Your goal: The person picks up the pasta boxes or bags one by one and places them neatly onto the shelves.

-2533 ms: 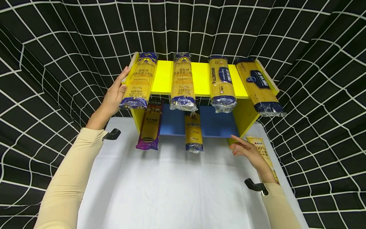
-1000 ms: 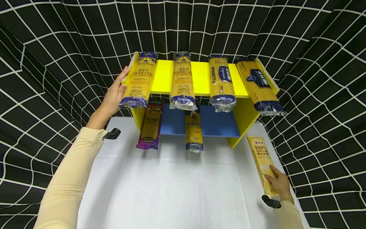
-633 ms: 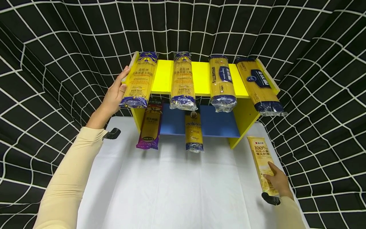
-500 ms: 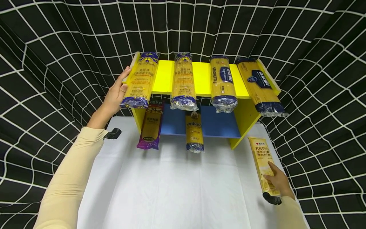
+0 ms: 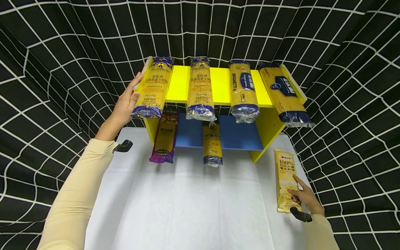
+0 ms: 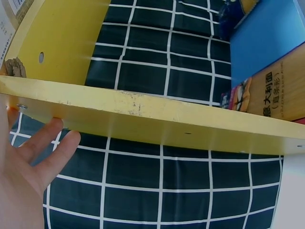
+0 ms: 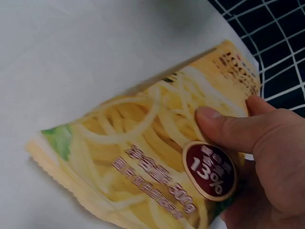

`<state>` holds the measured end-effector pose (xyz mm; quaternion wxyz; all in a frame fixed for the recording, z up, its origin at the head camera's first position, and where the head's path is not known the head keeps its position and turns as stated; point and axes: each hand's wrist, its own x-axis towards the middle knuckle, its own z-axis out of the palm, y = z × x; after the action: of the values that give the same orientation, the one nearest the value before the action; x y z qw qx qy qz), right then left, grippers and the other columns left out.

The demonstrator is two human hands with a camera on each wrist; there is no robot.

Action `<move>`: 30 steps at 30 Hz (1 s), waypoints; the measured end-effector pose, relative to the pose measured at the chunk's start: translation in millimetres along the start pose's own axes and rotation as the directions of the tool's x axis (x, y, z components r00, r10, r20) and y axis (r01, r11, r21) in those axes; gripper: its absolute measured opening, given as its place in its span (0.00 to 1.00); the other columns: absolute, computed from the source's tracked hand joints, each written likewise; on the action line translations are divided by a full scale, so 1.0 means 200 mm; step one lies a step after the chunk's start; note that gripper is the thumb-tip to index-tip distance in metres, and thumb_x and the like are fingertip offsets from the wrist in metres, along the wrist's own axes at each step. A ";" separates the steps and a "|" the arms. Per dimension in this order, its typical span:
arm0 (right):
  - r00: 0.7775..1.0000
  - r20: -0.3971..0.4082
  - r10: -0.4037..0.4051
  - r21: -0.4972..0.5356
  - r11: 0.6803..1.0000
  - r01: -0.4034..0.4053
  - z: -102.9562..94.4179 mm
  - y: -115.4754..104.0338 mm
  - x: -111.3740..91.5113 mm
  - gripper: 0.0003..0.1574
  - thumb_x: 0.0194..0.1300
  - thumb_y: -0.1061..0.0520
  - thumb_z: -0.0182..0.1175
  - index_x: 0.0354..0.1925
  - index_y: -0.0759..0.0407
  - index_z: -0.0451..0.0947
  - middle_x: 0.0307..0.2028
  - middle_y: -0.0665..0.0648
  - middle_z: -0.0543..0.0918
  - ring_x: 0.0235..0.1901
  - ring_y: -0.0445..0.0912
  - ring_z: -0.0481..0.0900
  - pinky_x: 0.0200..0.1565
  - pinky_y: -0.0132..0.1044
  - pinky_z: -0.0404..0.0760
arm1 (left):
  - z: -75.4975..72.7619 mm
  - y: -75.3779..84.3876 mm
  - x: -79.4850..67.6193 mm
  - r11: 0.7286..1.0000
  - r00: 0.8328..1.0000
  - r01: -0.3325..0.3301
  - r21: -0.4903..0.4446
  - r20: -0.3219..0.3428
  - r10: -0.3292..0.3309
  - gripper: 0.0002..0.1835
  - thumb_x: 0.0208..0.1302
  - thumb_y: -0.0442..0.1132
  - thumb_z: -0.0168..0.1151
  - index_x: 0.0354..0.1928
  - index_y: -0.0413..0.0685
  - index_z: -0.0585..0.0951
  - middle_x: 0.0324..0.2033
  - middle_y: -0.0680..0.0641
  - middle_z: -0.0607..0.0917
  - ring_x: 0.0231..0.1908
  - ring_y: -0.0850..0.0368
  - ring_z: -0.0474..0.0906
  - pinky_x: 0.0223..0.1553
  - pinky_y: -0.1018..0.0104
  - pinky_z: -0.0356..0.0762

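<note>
My right hand pinches the lower right edge of a pale yellow pasta packet, thumb on its front. In the right wrist view the packet tilts over the white cloth, its noodle picture facing up. At the upper left, my left hand rests against the outer side of a yellow and blue shelf. Its fingers lie fairly straight along the side panel in the left wrist view. Beside that hand, a blue-ended spaghetti pack lies on the top board.
More spaghetti packs lie spaced along the top board, the rightmost slanting. On the blue lower board sit a purple-ended pack and an Ankara pack, their ends jutting forward. White cloth covers the table; black gridded fabric surrounds it.
My right hand has gone from near the shelf's lower right corner to the pale yellow packet and gripped it. The packet has since turned more upright in view. My left hand stays put.
</note>
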<state>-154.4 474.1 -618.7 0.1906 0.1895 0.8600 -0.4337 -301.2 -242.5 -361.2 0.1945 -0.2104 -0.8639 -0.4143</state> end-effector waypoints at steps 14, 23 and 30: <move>0.992 0.123 -0.020 0.299 0.954 -0.018 0.02 0.05 0.03 0.52 0.72 0.55 0.58 0.79 0.39 0.37 0.44 0.48 0.75 0.34 0.36 0.81 0.37 0.33 0.85 | 0.00 0.00 0.00 1.000 1.000 0.005 0.012 0.008 -0.006 0.29 0.77 0.54 0.37 0.78 0.69 0.52 0.79 0.62 0.48 0.77 0.51 0.55 0.73 0.55 0.63; 1.000 0.022 0.008 0.333 0.943 -0.015 0.08 0.06 0.02 0.49 0.67 0.50 0.64 0.77 0.36 0.49 0.34 0.34 0.76 0.32 0.33 0.80 0.36 0.32 0.84 | 0.00 0.00 0.00 1.000 1.000 0.001 0.019 0.009 -0.001 0.30 0.76 0.56 0.37 0.78 0.69 0.52 0.79 0.59 0.48 0.77 0.51 0.56 0.65 0.83 0.62; 0.992 -0.108 0.058 0.373 0.928 -0.013 0.15 0.04 0.00 0.45 0.69 0.50 0.62 0.76 0.35 0.52 0.52 0.51 0.78 0.32 0.32 0.80 0.34 0.31 0.84 | 0.00 0.01 0.00 1.000 1.000 -0.001 0.009 -0.001 0.001 0.29 0.77 0.53 0.38 0.78 0.67 0.53 0.79 0.60 0.49 0.76 0.50 0.56 0.68 0.75 0.64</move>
<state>-146.0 453.3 -640.3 0.1084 0.2627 0.7686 -0.5732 -300.0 -242.3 -360.9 0.1960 -0.2098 -0.8656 -0.4102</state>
